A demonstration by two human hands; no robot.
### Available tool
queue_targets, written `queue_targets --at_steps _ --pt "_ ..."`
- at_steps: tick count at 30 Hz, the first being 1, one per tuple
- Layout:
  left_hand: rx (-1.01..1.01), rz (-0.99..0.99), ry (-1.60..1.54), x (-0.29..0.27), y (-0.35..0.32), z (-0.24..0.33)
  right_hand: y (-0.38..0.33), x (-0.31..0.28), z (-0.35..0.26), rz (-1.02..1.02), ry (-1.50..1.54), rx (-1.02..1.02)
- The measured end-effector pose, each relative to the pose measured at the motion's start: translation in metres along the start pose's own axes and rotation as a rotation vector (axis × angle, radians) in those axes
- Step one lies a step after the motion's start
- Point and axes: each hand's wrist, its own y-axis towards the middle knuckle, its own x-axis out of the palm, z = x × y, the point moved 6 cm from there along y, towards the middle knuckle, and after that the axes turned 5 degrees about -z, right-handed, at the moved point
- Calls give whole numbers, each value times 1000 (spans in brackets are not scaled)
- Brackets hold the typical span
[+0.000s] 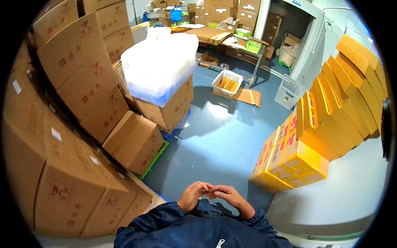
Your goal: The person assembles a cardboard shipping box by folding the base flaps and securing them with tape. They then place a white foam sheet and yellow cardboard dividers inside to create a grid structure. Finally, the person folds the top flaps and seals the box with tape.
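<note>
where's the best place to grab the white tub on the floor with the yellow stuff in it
Probably the rim of the white tub, at its left and right sides, coming from the near side and above. It stands upright with an open top, so the rim is exposed; the table stands beyond it, making the far side look more awkward.

Cartons [89,74] and a taped box [289,159] bear print [62,190] (too blurred to read).

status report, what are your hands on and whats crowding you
Left hand and right hand together, nothing visibly held. Yellow-taped cartons ahead right, untouched. Brown cartons stacked along left.
</note>
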Motion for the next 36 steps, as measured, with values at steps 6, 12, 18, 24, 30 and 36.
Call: queue_targets --at_steps 6,12,18,24,30,36 --pt "-140 155 14 -38 89 34 35 -21 -182 -112 -295 -417" --pt "-136 392 -28 -70 158 41 54 16 -341 -546 -488 -1099" --pt "-7 622 -67 -95 236 43 107 -32 -396 -538 -741 -1406" --pt "140 728 -175 -73 304 38 158 -132 -450 -829 -174 -1376" --pt "341 1113 -115 -105 268 41 221 -190 -443 -1279 -241 -1012" --pt "253 1186 -535 -257 228 -99 255 -254 -429 -1054 -795 -885"
